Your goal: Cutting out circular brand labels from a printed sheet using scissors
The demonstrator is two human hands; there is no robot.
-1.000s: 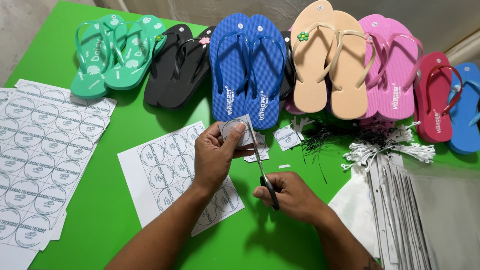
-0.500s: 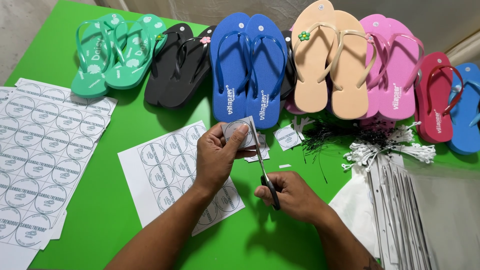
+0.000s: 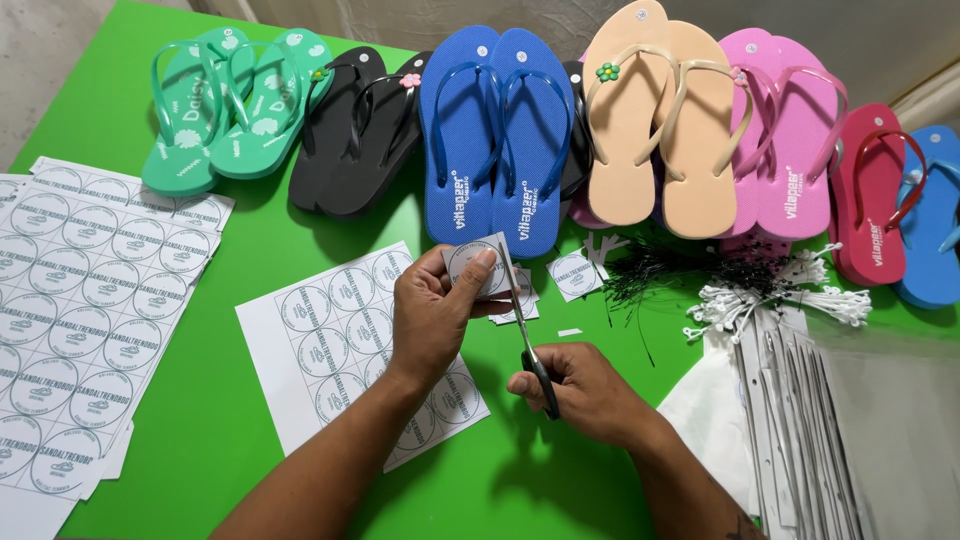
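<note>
Several white paper sheets printed with round labels (image 3: 85, 300) lie at the far left, within reach. The left hand (image 3: 435, 315) pinches a small cut paper label piece (image 3: 478, 268) upright, edge offered to the blades. The right hand (image 3: 585, 390), fingers curled through the handles, works black-handled scissors (image 3: 530, 345) against it, above the green table (image 3: 200, 430).

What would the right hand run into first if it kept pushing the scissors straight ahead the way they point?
The right hand aims the scissors up and away, so they meet the paper label in the left hand first. Beyond it, probably the blue flip-flops.
</note>
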